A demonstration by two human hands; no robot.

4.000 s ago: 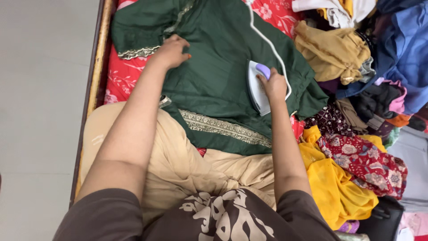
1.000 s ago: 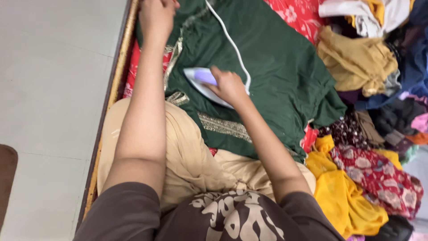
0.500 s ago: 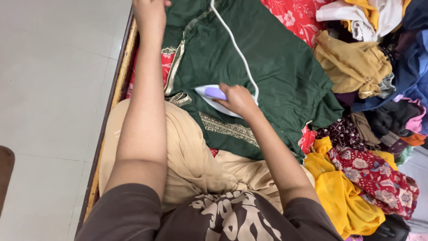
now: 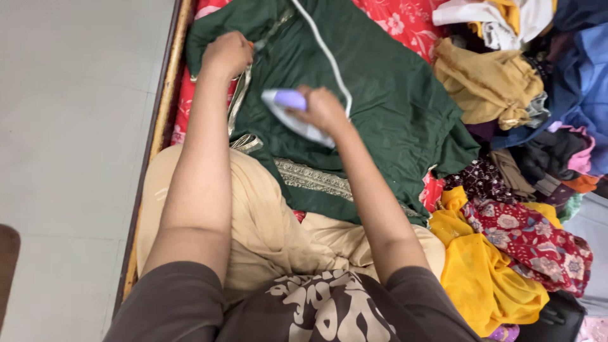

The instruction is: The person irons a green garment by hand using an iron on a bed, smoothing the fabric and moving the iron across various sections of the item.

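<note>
Your right hand [image 4: 324, 109] is closed around the purple handle of the iron [image 4: 292, 114], fingers wrapped over the top. The iron is white-bodied, lying sole-down on the green garment [image 4: 386, 95], its pointed nose toward your left. A white cord [image 4: 323, 47] runs from behind that hand up across the cloth and out the top edge of the view.

Your left hand [image 4: 227, 56] is curled into a near-fist at the garment's left edge, pinching a fold of green fabric next to the gold-trimmed border [image 4: 239, 101]. It sits just up and left of the iron's nose, near but not touching it.

The green garment is spread flat over a red floral sheet [image 4: 405, 25]. A second gold embroidered band [image 4: 313, 179] runs along its near hem, just below the iron. The hem overlaps your lap, covered in beige cloth [image 4: 266, 221]; your dark printed shirt [image 4: 316, 310] fills the bottom of the view.

Wooden bed edge [image 4: 166, 95] runs down the left, pale tiled floor [image 4: 69, 126] beyond it.

To your right, a heap of loose clothes: mustard fabric [image 4: 491, 79] up top, blue cloth [image 4: 586, 76] at the far right, a maroon floral piece [image 4: 532, 237] and bright yellow cloth [image 4: 481, 278] nearer you.
</note>
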